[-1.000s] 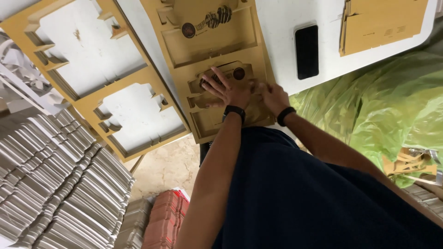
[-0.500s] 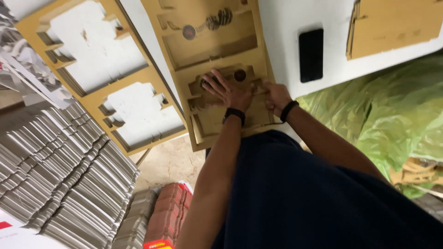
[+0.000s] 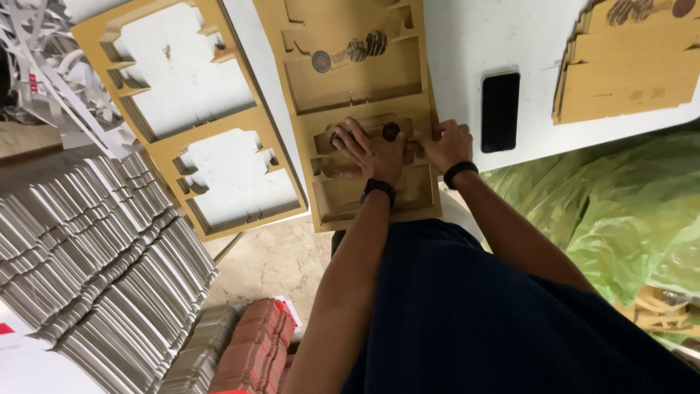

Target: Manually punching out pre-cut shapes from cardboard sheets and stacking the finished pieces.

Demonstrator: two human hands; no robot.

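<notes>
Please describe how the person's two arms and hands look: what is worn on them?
Both forearms are bare, with no sleeves in view and no gloves. The left hand has a black band around the wrist, perhaps a watch or bracelet. The right hand has a similar black band on its wrist. No rings can be made out. The body shows dark navy clothing.

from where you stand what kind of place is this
Likely a packaging or box-making workshop. Both hands press on a die-cut cardboard sheet on a white table, beside a punched-out cardboard frame. Stacks of flat grey carton blanks fill the left side.
</notes>
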